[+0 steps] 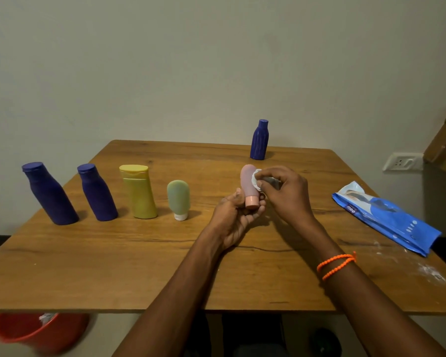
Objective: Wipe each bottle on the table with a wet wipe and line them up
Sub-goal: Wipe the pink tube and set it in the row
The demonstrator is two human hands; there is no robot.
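My left hand (236,215) grips a small pink bottle (248,181) by its cap end, cap downward, above the middle of the wooden table (139,266). My right hand (286,191) pinches a crumpled white wet wipe (256,179) against the bottle's right side. To the left, a row stands on the table: two blue bottles (49,194) (97,193), a yellow bottle (138,191) and a small green bottle (178,199) standing on its white cap. Another blue bottle (259,139) stands alone near the far edge.
A blue wet wipe pack (386,217) lies at the table's right edge, with white specks on the wood near it. A red bucket (34,333) holding used wipes sits on the floor below the front left edge. A wall stands close behind the table.
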